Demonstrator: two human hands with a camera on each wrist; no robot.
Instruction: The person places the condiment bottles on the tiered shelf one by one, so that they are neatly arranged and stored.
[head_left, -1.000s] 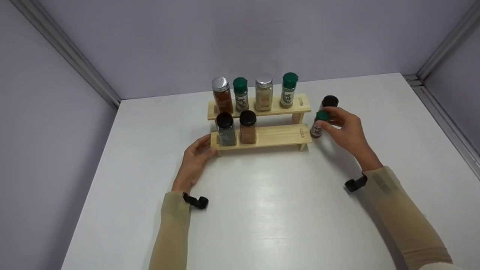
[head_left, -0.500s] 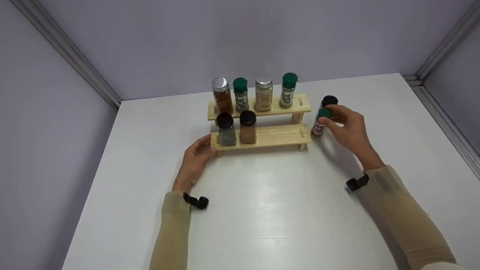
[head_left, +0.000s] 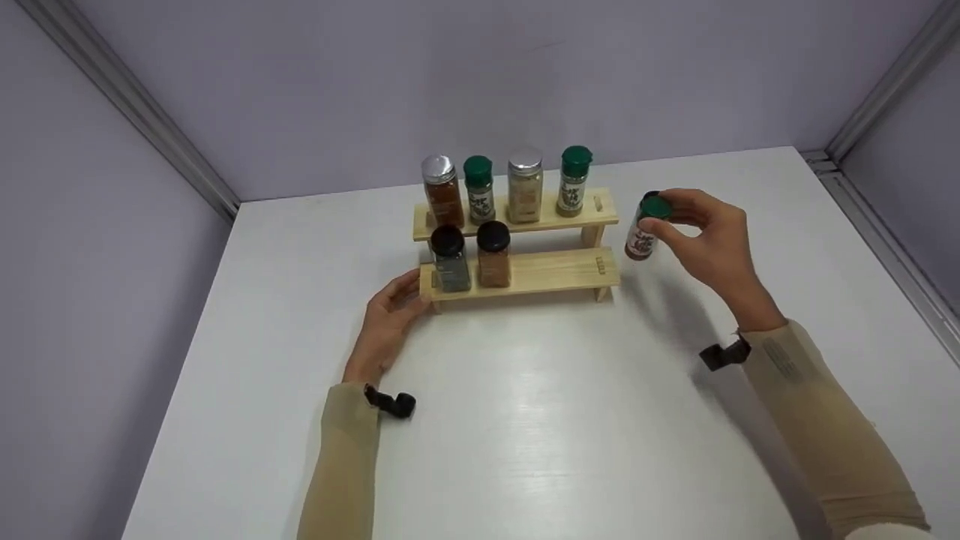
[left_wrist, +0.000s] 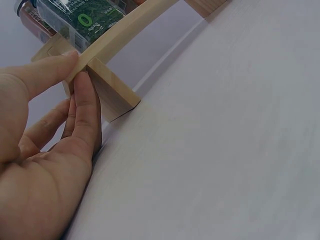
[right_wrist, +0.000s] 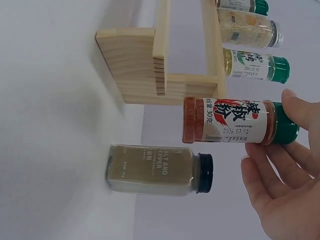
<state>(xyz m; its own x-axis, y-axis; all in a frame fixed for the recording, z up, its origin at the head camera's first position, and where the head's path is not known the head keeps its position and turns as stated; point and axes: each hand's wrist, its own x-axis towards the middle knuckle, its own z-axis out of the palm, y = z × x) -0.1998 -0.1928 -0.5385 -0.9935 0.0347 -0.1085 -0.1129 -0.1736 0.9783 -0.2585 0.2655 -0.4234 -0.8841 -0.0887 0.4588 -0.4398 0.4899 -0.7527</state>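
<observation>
My right hand (head_left: 716,240) pinches the green cap of a small spice jar (head_left: 641,241). In the right wrist view this chili powder jar (right_wrist: 235,120) has red contents and a white label, and hangs off the table. To its left is a two-tier wooden spice rack (head_left: 559,270). My left hand (head_left: 386,322) grips the left end of the lower shelf; the left wrist view shows the thumb (left_wrist: 52,72) on top and fingers beneath. A salt and pepper jar (right_wrist: 150,170) with a black lid stands by the held jar, mostly hidden in the head view.
Several jars with silver lids (head_left: 525,187) and green caps (head_left: 576,159) stand along the upper shelf. Two black-lidded jars (head_left: 493,255) occupy the lower shelf's left half. The white table (head_left: 510,420) meets walls at the back.
My right hand has lifted the chili powder jar off the table and drawn it slightly right and back, in front of the salt and pepper jar. The left hand keeps its hold.
</observation>
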